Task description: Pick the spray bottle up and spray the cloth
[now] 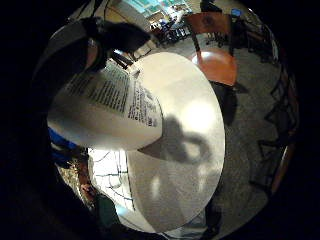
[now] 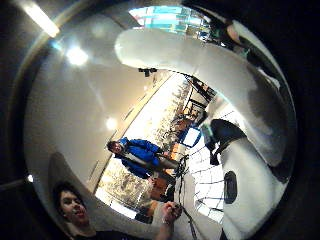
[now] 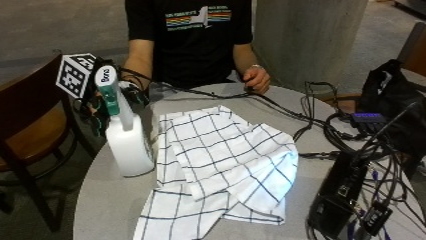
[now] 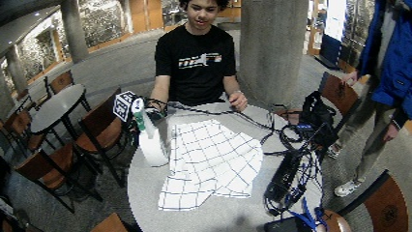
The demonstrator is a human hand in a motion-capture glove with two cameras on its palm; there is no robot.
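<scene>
**Ana:** One white plastic spray bottle with a teal trigger head (image 3: 126, 135) stands upright on the round grey table (image 3: 100, 200), just beside the edge of the rumpled white cloth with a dark grid pattern (image 3: 219, 165). The black-gloved right hand (image 3: 106, 107) is behind the neck of the bottle, at the trigger, but the outside view hides the fingers, so she cannot tell whether they have closed around it.

**Ben:** The little-finger palm view fills with the bottle's printed label (image 1: 112, 97), so the palm is close against it. That alone does not prove a hold. He reads the step as taking the grip before any lift.

**Ana:** To do it well, she judges, the person should wrap the neck under the trigger head, with a finger left free for the trigger, and lift straight up so the base clears the cloth's edge. Then the nozzle should turn toward the middle of the cloth, away from the black box and cables (image 3: 343, 190) on the far side.

**Ben:** And the bare left hand (image 3: 256, 80)?

**Ana:** It rests at the table's far rim, fingers loosely curled near a cable, holding nothing she can make out.

**Ben:** The count, then: one bottle, one cloth, one table, two hands.
</scene>
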